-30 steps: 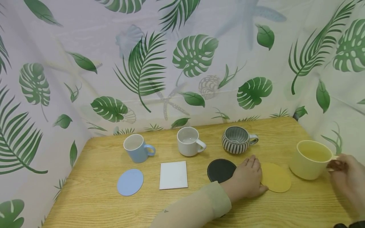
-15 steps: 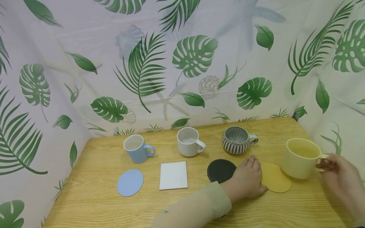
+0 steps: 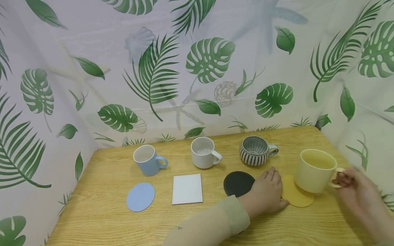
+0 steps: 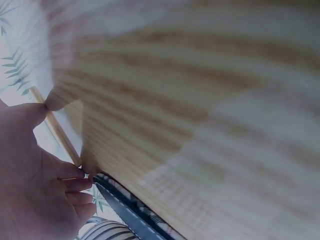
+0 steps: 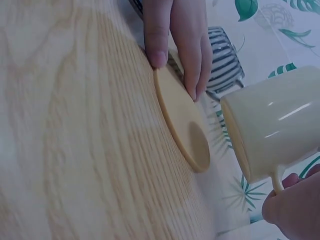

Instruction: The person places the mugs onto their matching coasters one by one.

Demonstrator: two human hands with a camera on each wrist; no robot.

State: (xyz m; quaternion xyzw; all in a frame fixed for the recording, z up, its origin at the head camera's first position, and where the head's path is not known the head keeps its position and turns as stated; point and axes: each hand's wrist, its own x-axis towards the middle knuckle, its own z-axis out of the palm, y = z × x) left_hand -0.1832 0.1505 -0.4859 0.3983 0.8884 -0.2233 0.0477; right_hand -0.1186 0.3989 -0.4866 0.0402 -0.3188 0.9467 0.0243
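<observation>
Here, I see the right hand (image 3: 358, 191) grasping the handle of a glossy pale-yellow cylindrical mug (image 3: 315, 172), held roughly upright in the air over the right side of a flat, round, deeper-yellow coaster (image 3: 295, 198). The left hand (image 3: 267, 191) is unclenched, fingers extended, touching that coaster's left edge. To its left lies a round black coaster (image 3: 237, 182), partly covered; on the far side stands a round-bellied striped cup (image 3: 254, 155).

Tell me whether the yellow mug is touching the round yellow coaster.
Apart: the right wrist view shows a clear gap between the raised yellow mug and the round yellow coaster.
</observation>
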